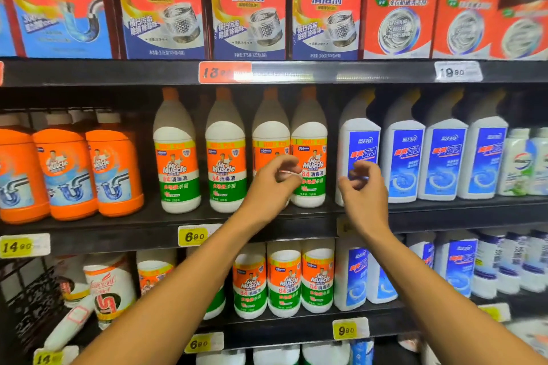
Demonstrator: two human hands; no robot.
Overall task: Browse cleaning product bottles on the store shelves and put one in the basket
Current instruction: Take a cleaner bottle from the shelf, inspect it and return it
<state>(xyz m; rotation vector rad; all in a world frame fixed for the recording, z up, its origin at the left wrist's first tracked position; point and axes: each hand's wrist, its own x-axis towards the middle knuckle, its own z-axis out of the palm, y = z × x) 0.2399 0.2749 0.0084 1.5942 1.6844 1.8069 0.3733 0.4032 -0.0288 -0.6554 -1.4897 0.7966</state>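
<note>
— Looking at the middle shelf (124, 224), where are the bottles?

— White Mr Muscle bottles (225, 154) stand upright along its front edge, orange caps up, labels facing out; blue-labelled bottles (404, 157) stand upright toward its right end.

— And the hands?

— Left hand (274, 184) hovers before the third and fourth white bottles, fingers loosely curled, grasping nothing. Right hand (363, 187) is just before the first blue-labelled bottle (357, 154), fingers curled; whether it touches, I cannot tell.
</note>
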